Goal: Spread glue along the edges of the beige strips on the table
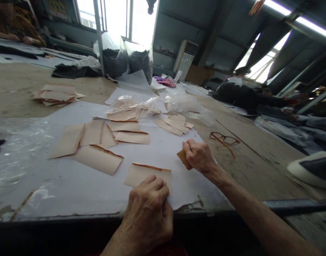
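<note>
pale pieces lie overlapped, brown edges exposed, perhaps to spare them. your curled left hand rests on the nearest piece, likely steadying it; whether it pinches, i cannot tell. your right hand grips a small brown card.

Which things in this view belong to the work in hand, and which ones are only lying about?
Apparently in the work:
pale piece under the left hand
small brown piece in the right hand
brown-edged pieces to the left

Apparently just lying about:
eyeglasses on the right
pink item farther back
</note>
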Action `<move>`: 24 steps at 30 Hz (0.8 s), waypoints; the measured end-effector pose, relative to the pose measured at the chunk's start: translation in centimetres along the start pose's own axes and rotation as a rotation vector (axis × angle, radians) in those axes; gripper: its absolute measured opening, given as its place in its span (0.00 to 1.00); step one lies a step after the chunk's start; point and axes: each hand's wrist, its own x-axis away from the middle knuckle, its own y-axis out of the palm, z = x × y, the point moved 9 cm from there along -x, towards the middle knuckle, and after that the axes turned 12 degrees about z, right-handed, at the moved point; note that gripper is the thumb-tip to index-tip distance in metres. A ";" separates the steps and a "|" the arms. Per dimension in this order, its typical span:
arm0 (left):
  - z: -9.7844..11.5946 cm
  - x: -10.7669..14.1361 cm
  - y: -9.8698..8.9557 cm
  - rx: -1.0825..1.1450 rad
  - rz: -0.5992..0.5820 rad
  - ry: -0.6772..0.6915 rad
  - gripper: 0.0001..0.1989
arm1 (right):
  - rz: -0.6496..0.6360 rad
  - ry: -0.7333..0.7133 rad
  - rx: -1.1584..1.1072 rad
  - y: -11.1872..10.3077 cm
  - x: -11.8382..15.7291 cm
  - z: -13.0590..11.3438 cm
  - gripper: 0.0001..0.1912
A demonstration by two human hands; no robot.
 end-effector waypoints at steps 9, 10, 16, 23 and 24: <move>1.0 0.6 0.4 -0.076 -0.019 0.141 0.09 | 0.006 -0.082 -0.222 -0.9 2.8 -5.7 0.15; 1.1 0.8 0.4 -0.082 -0.030 0.146 0.09 | 0.024 -0.069 -0.206 -0.8 2.9 -5.6 0.15; 0.4 0.9 -1.0 -0.104 0.008 0.113 0.10 | -0.002 -0.031 -0.121 0.6 3.3 -5.0 0.14; -0.5 1.5 -1.3 -0.232 0.020 0.097 0.19 | -0.051 0.073 -0.092 0.7 2.1 -3.3 0.15; -0.3 1.7 -1.1 -0.247 0.020 0.103 0.20 | -0.046 0.155 -0.067 0.4 1.9 -2.5 0.16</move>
